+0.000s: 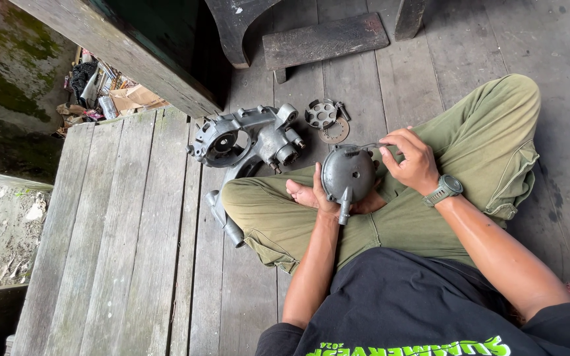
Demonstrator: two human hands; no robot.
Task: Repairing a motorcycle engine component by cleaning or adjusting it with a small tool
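**Round metal cover held over the lap**

The person sat cross-legged on the plank floor [133, 250]. The left hand [323, 198] cupped a grey round metal cover [348, 173] from underneath, fingers curled around its edge, holding it above the crossed legs. The right hand [411, 158] rested at the cover's upper right rim, fingertips pressed together on a thin wire [363, 148] there. A grey engine casing [249, 137] lay on the planks just beyond the left knee. Beside it, toward the far edge, lay a small round slotted part [321, 113] and a flat toothed disc [335, 132].
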